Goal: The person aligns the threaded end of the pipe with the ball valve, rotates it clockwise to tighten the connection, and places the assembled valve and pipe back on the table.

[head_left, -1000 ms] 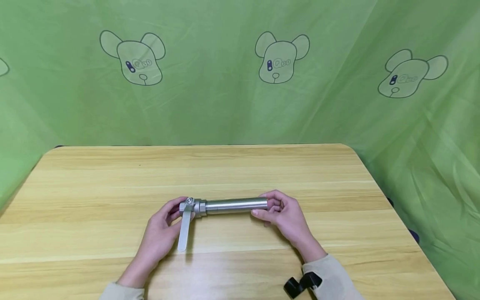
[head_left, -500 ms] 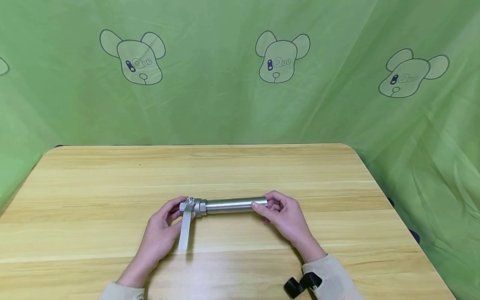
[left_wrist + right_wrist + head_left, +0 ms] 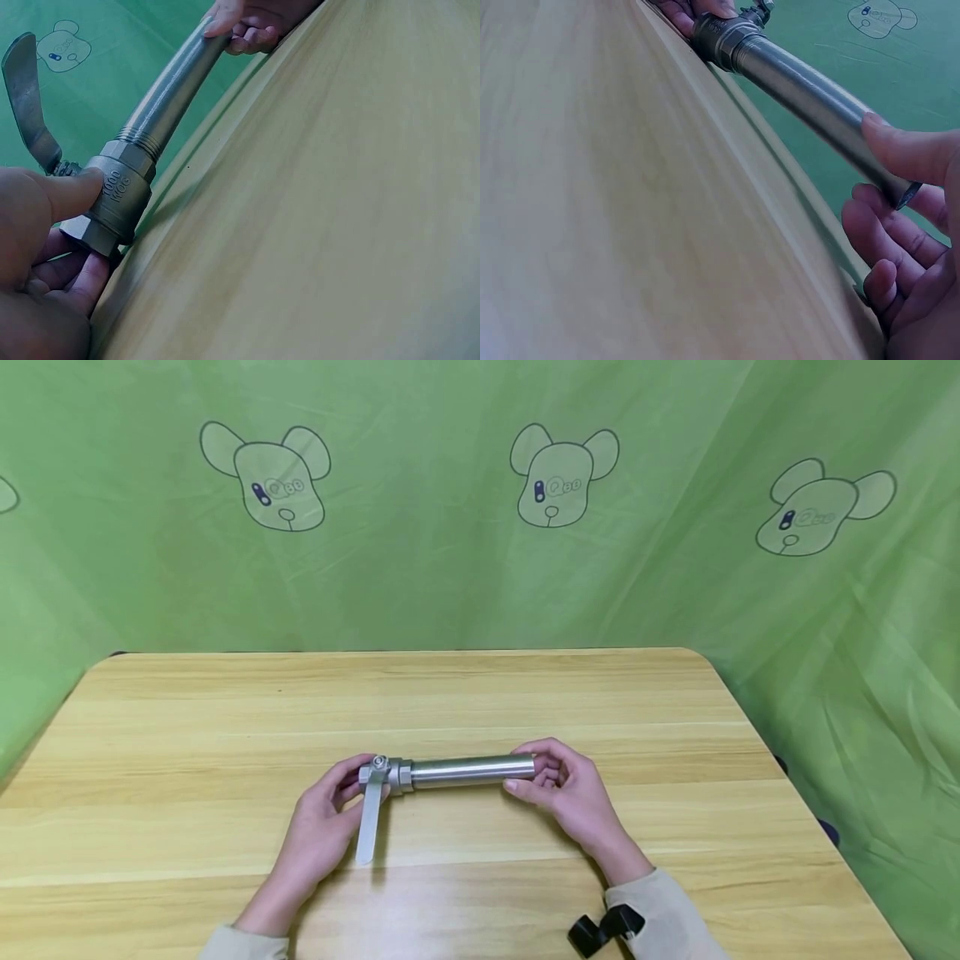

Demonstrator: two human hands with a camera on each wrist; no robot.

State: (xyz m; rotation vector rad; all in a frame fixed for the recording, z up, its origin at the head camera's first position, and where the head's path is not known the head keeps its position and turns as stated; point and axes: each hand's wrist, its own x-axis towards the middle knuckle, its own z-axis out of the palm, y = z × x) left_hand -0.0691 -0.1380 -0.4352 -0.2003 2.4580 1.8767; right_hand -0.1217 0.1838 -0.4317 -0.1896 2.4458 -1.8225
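A silver ball valve (image 3: pixel 392 775) with a steel pipe (image 3: pixel 472 769) joined to its right side lies level over the table. My left hand (image 3: pixel 321 827) grips the valve body, thumb on the near side and fingers behind and under it. The flat lever handle (image 3: pixel 369 827) sticks out toward me; in the left wrist view raised lettering shows on the valve body (image 3: pixel 120 196). At the pipe's free end my right hand (image 3: pixel 577 793) holds it between thumb and fingers. Threads (image 3: pixel 139 136) show where the pipe meets the valve's hex end.
The wooden table (image 3: pixel 480 693) has rounded far corners. Behind it and to the right hangs a green curtain (image 3: pixel 420 568) printed with cartoon heads. A black strap piece (image 3: pixel 606 930) sits at my right sleeve.
Half a second ago my right thumb lay higher on the pipe; now it is lower on the near side, with the forefinger further over the top. My left hand and the valve stay in place.
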